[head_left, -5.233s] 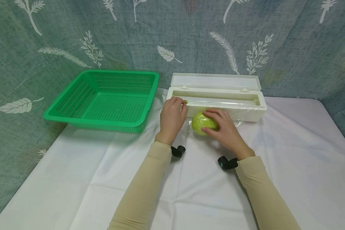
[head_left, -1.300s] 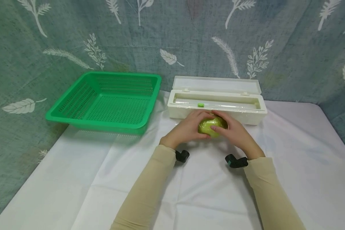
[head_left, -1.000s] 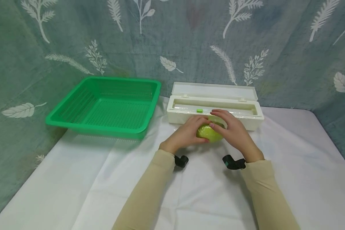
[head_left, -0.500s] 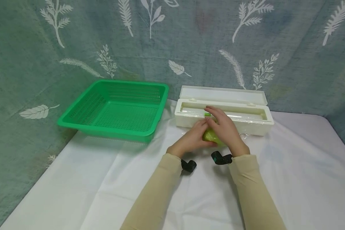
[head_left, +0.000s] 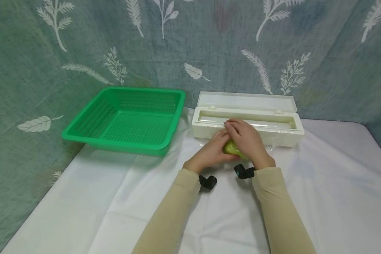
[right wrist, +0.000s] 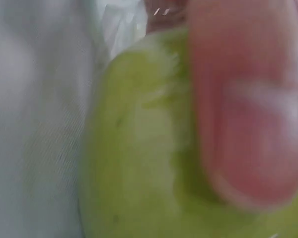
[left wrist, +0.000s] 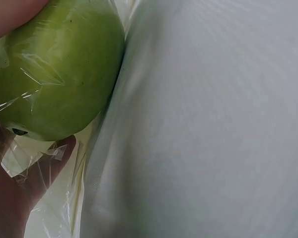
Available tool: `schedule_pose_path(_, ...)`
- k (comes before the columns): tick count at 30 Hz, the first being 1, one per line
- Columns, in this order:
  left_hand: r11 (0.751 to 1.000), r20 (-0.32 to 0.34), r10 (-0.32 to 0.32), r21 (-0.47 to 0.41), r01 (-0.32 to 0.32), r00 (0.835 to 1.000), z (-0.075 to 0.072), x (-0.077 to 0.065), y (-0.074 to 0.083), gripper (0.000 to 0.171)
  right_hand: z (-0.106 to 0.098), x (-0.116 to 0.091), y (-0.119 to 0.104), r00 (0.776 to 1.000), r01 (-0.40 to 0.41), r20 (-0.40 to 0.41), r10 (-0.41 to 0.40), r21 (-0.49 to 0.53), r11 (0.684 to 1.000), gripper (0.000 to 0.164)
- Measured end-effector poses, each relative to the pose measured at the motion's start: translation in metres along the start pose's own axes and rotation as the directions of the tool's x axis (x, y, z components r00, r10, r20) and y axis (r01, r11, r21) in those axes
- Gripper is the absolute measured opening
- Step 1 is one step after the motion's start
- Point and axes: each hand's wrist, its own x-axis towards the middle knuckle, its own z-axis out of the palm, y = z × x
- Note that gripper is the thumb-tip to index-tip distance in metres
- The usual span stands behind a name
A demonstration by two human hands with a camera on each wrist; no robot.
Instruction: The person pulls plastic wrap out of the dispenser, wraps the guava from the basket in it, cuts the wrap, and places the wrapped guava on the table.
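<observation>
A round green apple, covered in clear plastic wrap, sits between both hands just in front of a white wrap box. My left hand holds its left side, thumb low and fingers over the top; in the left wrist view creased film lies over the skin. The right hand curves over the right and upper side, its fingertips close to the left hand's fingers. A digit lies across the apple in the right wrist view. Much of the fruit is hidden under the hands.
The box's lid stands raised at the back, with a roll lying inside. To the left is a green plastic basket. Loose film shows at the box's front. A white cloth covers the table; a patterned curtain hangs behind.
Earlier the left hand was at the box's green slider; it came down onto the apple. The right hand then shifted left over the apple, and its fingers have drawn in, now covering the slider.
</observation>
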Motion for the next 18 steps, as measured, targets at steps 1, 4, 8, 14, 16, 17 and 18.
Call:
schedule_pose_path(1,1.0,-0.001,0.002,0.0,-0.002,1.0,0.0,0.001,0.001,0.082,0.0,0.0,0.001,1.0,-0.002,-0.014,0.002,0.004,1.0,0.046)
schedule_pose_path(4,1.0,-0.003,0.009,0.006,-0.009,1.0,0.0,0.002,0.002,0.077,-0.001,-0.001,0.004,0.999,-0.001,-0.038,0.001,0.0,1.0,0.042)
schedule_pose_path(8,1.0,-0.002,0.018,0.005,-0.018,1.0,0.0,0.004,0.002,0.069,0.002,-0.001,0.007,0.994,-0.009,-0.106,0.006,-0.025,1.0,0.039)
schedule_pose_path(14,0.999,-0.02,0.043,0.001,-0.043,0.999,-0.001,0.007,0.003,0.063,0.004,-0.002,0.011,0.964,-0.023,-0.267,0.012,-0.039,0.999,0.036)
schedule_pose_path(16,0.999,-0.019,0.037,0.004,-0.037,0.999,0.0,0.007,0.002,0.062,0.005,-0.002,0.013,0.958,-0.015,-0.287,0.004,-0.035,0.999,0.034)
schedule_pose_path(17,0.999,-0.017,0.032,0.003,-0.032,0.999,0.0,0.006,0.002,0.062,0.005,-0.002,0.014,0.956,-0.012,-0.294,0.003,-0.03,0.999,0.033)
schedule_pose_path(18,1.0,-0.017,0.029,0.002,-0.029,0.999,0.0,0.006,0.001,0.062,0.005,-0.002,0.015,0.952,-0.013,-0.305,0.006,-0.02,1.0,0.032)
